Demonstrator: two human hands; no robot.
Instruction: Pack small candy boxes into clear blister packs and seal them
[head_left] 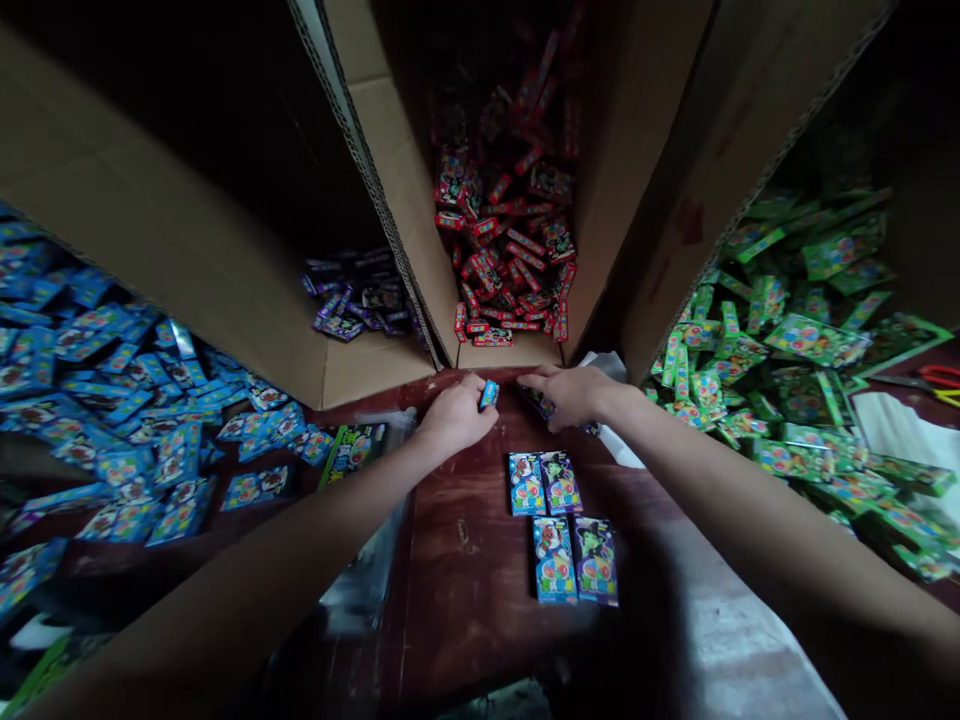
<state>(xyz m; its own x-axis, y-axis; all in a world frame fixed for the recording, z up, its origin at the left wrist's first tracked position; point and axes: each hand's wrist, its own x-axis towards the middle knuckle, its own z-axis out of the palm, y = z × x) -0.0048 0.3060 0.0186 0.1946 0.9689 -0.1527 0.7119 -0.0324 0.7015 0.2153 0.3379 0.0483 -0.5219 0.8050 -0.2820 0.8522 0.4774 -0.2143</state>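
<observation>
My left hand [459, 412] is closed on a small blue candy-style box [489, 394], whose end shows past the fingertips. Close by, my right hand [568, 393] has its fingers over a dark purple box [540, 403], low at the tabletop and mostly hidden by the hand. Nearer to me, two pairs of boxes lie flat in two rows. The far pair is a blue box [527, 484] beside a purple box [561, 482]. In the near pair, another blue box [554, 560] touches another purple box [597, 560].
Cardboard cartons open toward me, with red boxes [517, 270] in the middle and purple boxes [364, 295] left of them. Blue boxes [135, 400] heap at far left, green boxes [787, 350] at right. Clear plastic packaging [367, 560] lies under my left forearm. Scissors [941, 378] rest far right.
</observation>
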